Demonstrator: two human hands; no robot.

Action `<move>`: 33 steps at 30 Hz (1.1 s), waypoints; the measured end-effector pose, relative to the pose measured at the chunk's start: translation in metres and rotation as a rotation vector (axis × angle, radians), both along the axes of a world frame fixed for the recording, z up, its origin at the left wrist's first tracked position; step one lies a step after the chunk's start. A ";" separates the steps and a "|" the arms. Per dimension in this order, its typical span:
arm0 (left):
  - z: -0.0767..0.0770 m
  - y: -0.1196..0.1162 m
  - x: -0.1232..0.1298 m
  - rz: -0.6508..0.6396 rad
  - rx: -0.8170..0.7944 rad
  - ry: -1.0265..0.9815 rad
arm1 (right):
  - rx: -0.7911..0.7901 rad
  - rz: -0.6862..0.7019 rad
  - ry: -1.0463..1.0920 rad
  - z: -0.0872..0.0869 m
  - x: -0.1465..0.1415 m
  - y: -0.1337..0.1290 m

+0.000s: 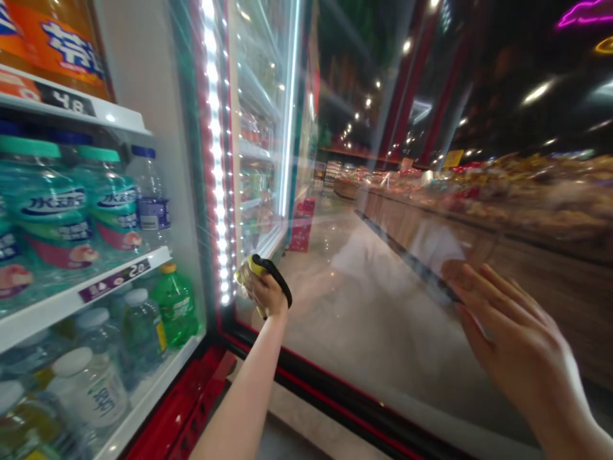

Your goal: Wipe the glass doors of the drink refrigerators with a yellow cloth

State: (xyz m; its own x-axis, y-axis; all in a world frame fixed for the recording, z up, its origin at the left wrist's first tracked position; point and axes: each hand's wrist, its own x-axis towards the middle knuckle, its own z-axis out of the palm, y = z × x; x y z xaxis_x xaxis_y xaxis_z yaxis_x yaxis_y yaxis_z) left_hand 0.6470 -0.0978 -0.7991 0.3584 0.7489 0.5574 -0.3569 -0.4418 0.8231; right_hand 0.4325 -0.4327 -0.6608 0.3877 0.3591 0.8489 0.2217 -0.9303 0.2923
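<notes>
A small yellow item (247, 271) lies in the left hand (263, 292), ahead of the open right hand and to its left. It looks glossy but blurred, with a curved black strap (281, 281) arching over the hand. The left fingers are curled around it; the right hand (522, 338) is released — fingers extended, seemingly against the clear glass door (383, 332).

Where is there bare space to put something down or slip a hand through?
The floor seen through the glass door looks bare between the red display and the wooden counter. A slim gap seems to show between the orange bottle and the side wall. Bottles crowd the middle shelf and the shelf below.
</notes>
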 end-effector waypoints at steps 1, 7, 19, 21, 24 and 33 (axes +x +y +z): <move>0.010 -0.005 0.002 0.014 -0.042 0.020 | 0.015 -0.003 -0.019 0.003 -0.004 -0.004; 0.045 -0.095 -0.055 -0.153 0.375 -0.091 | 0.060 0.004 -0.132 0.014 -0.016 -0.019; 0.088 -0.079 -0.046 -0.140 0.122 -0.126 | 0.174 -0.232 -0.139 0.026 -0.036 -0.029; 0.099 -0.107 -0.060 -0.180 0.163 -0.131 | 0.190 -0.255 -0.112 0.031 -0.041 -0.027; 0.092 -0.152 -0.097 -0.324 0.499 -0.182 | 0.211 -0.259 -0.110 0.034 -0.044 -0.023; 0.095 -0.148 -0.100 -0.313 0.845 -0.294 | 0.302 -0.261 -0.198 0.014 -0.019 -0.015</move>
State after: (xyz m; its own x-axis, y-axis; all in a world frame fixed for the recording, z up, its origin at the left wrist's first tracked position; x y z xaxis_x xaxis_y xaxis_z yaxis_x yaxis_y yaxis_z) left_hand 0.5471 -0.2460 -0.7040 0.2336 -0.0500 0.9710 -0.7021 -0.6995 0.1329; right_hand 0.4138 -0.4477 -0.6467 0.2518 -0.0049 0.9678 -0.0645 -0.9979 0.0117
